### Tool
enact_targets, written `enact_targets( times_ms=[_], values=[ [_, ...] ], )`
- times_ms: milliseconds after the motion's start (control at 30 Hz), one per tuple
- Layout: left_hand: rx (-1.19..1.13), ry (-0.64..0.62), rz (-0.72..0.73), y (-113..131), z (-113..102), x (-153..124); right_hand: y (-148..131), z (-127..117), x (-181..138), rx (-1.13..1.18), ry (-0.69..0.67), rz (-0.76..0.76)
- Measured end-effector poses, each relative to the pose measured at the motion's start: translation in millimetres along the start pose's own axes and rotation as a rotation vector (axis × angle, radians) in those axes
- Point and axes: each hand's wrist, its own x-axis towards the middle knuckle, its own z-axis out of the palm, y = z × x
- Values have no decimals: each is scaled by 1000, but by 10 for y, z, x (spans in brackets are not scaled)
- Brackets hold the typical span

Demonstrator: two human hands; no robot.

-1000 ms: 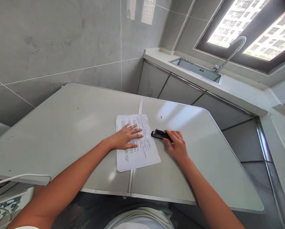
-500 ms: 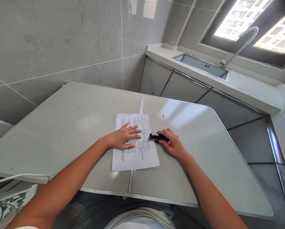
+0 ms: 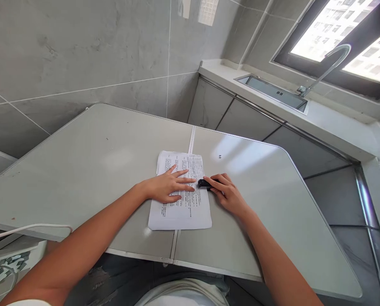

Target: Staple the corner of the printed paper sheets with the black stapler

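Printed paper (image 3: pixel 180 216) lies across the seam of the light grey folding table (image 3: pixel 129 144); I cannot tell how many sheets there are. My left hand (image 3: pixel 168 187) rests flat on the paper with its fingers spread toward the right. At the paper's right edge is a black stapler (image 3: pixel 204 184), its front end over the printed side. My right hand (image 3: pixel 225 190) is closed on the stapler from the right, fingers along its top and thumb at its near side. The hand covers the stapler's back part.
A counter with a sink (image 3: pixel 274 93) and a curved faucet (image 3: pixel 326 70) stands beyond the table at the right, under a window. A tiled wall (image 3: pixel 81 51) rises behind. A white cable (image 3: pixel 30 229) runs by the table's left front edge.
My right hand's fingers have moved forward along the stapler's top. My left hand has slid slightly to the right, its fingertips now nearer the stapler. The view has shifted a little.
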Motion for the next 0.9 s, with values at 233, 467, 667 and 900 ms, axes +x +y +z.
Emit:
enact_targets(
  times_ms=[233,467,667,900],
  values=[
    [5,11,12,-3,2,-1,-65,1,5,-41,-14,23],
    [-13,38,12,11,-3,-6,-134,15,8,-80,-14,67],
    [-42,19,1,-10,1,-13,-188,88,21,-259,-34,95],
    [-39,4,-7,-13,-30,-27,-362,203,71,-426,-28,121]
  ],
)
